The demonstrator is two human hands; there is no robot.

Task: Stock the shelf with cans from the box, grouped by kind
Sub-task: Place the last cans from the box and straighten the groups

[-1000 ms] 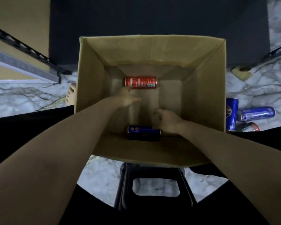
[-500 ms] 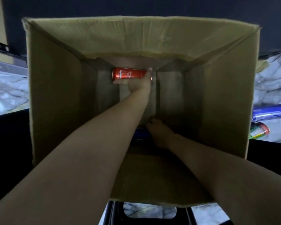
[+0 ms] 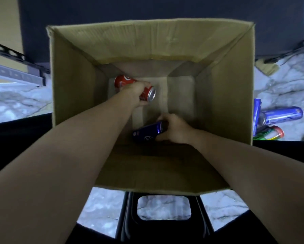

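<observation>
Your left hand (image 3: 136,93) wraps the red can (image 3: 135,88) near the far wall of the cardboard box (image 3: 74,81); your right hand (image 3: 174,129) grips the end of the blue can (image 3: 146,132) low on the floor near you. Firm up both grips, then lift straight up, clear of the box walls, keeping the two kinds apart.

Likely a shop stockroom or storage corner: white veined marble-pattern floor (image 3: 15,103), black perforated metal shelf rail (image 3: 15,56) at left, tall open brown cardboard box (image 3: 74,76) on a black plastic stool (image 3: 163,226), loose blue drink cans (image 3: 281,115) on the floor beside the box's right edge.
</observation>
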